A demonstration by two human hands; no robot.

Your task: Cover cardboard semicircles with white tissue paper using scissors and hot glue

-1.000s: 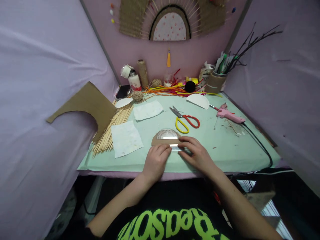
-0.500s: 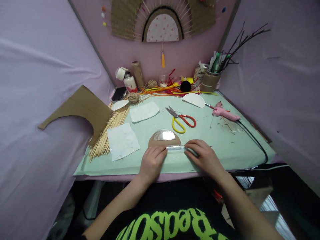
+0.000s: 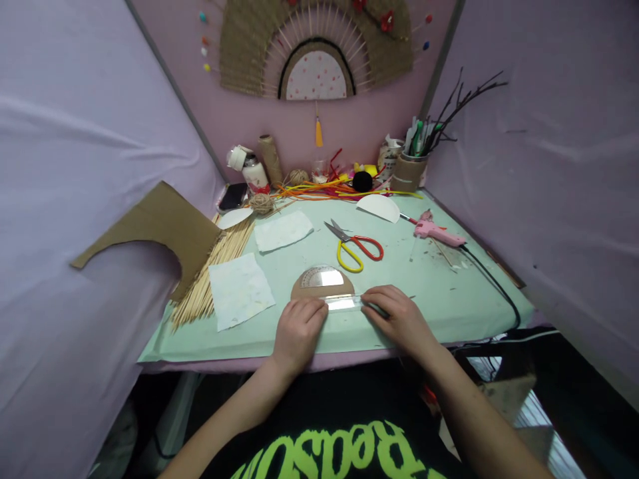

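Observation:
A clear ruler (image 3: 343, 303) lies along the lower edge of a brown cardboard semicircle (image 3: 298, 290) near the table's front. My left hand (image 3: 298, 330) grips the ruler's left end, fingers pressed together, and covers part of the cardboard's lower edge. At the other end, my right hand (image 3: 397, 318) pinches the ruler between thumb and fingers. Something dark shows under the right fingers; I cannot tell whether it is an object or shadow. A clear protractor (image 3: 322, 276) rests flat on the cardboard. Beyond it lie scissors (image 3: 354, 243) with one red and one yellow handle, blades slightly apart.
White paper sheets (image 3: 241, 291) and thin wooden sticks (image 3: 212, 279) lie left, under a cut cardboard arch (image 3: 154, 213). A pink glue gun (image 3: 439, 233) with a black cord is at right. Twine (image 3: 261, 203), coloured pipe cleaners (image 3: 309, 191) and a brush pot (image 3: 409, 171) line the back.
My view has tilted up slightly and shifted right, so more of the hanging fan shows. Both hands keep their hold on the ruler, with little visible movement over the cardboard.

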